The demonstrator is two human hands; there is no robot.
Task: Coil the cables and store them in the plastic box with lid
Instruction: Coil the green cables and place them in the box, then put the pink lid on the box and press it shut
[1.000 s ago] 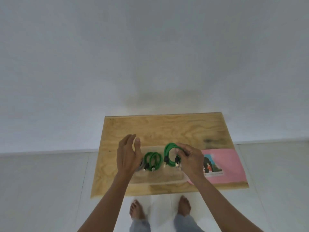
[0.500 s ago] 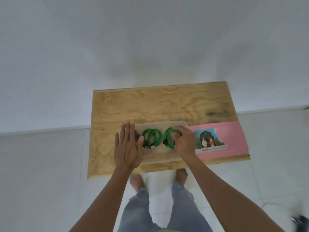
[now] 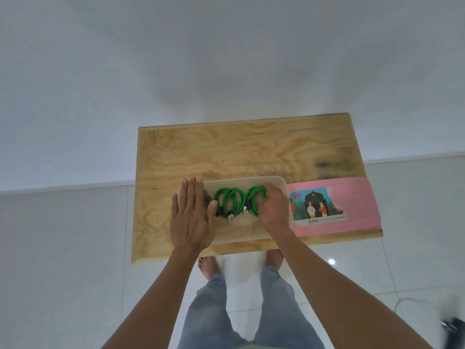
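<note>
On the plywood bench [image 3: 241, 147], the flat, open left hand [image 3: 191, 217] steadies the translucent plastic box [image 3: 279, 183] while the right hand [image 3: 274, 210] presses a green coiled cable [image 3: 255, 197] inside, which may spring loose once released.

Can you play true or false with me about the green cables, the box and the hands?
1. The green cables are coiled inside the clear box. True.
2. The pink lid is on the box. False: it lies beside it on the wooden table.
3. The left hand is flat and open. True.
4. The right hand is up in the air. False: it is down in the box, on the right-hand coil.
</note>
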